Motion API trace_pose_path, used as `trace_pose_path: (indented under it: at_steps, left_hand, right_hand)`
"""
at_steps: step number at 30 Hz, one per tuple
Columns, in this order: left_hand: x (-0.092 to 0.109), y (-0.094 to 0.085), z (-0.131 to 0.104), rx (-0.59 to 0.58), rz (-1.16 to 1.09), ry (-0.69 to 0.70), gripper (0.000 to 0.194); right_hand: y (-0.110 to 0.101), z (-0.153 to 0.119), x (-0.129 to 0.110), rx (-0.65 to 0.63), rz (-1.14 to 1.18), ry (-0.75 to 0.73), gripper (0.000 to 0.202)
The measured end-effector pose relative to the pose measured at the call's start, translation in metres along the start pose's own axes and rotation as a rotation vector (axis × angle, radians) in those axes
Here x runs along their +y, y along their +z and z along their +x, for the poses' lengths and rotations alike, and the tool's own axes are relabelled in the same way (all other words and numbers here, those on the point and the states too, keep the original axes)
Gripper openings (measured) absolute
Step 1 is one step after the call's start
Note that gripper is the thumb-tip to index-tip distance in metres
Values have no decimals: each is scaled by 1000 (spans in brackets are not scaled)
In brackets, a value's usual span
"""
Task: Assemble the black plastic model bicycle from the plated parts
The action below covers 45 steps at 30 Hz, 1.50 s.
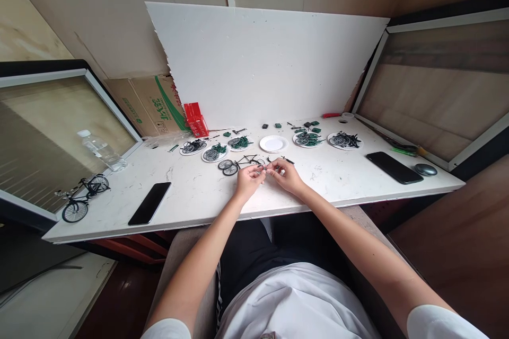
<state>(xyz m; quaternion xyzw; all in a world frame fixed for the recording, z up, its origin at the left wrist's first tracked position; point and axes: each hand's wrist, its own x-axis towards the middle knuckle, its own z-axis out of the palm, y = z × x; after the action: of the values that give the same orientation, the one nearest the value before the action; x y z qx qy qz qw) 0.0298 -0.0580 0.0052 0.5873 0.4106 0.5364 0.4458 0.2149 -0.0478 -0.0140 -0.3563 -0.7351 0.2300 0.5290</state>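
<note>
Pinching a small dark part [265, 168] between the fingertips of the left hand [249, 179] and the right hand [287, 176], with fingers curled on both and nearly meeting. Cannot tell the part's exact shape, being so small and mostly covered. Lying just beyond the left hand, a black bicycle frame [248, 159]; beside it, to the left of that hand, two spoked wheels [230, 169]. Close past the right hand, loose dark pieces [288, 159]. Farther out, directly beyond both hands, a white paper plate [274, 143]. Beyond and left of the left hand, three plates of wheels and black or green parts [215, 153]; beyond and right of the right hand, two more plates of such parts [345, 141]. Behind these, small green blocks [278, 125]. Well left of the left hand, a phone [150, 204], then a black model bicycle [81, 198] standing near a tilted clear bottle [104, 152]. Past that hand to the left, a red box [196, 119] by a cardboard box [148, 106]. Well right of the right hand, another phone [393, 167] beside a rounded dark object [425, 169].
</note>
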Motion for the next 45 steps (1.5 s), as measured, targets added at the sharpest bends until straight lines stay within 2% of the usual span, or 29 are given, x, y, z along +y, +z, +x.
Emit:
trace_pose_path:
  at_steps: [18, 29, 32, 35, 40, 45]
  left_hand:
    - [4, 1, -3, 1, 8, -1, 33]
    - [6, 2, -3, 46, 25, -15, 29]
    - [5, 3, -3, 46, 25, -11, 30]
    - [4, 3, -3, 44, 21, -4, 30]
    - [5, 3, -4, 38, 29, -4, 30]
    - [7, 2, -5, 39, 35, -5, 31]
  right_hand:
    - [0, 0, -1, -3, 3, 9, 27]
    - [-1, 0, -6, -4, -65, 16, 29]
    - [-13, 5, -4, 37, -202, 2, 23]
    - [-35, 11, 6, 55, -388, -1, 16]
    - [-71, 11, 35, -49, -593, 107, 37]
    - [-82, 8, 53, -140, -614, 136, 44]
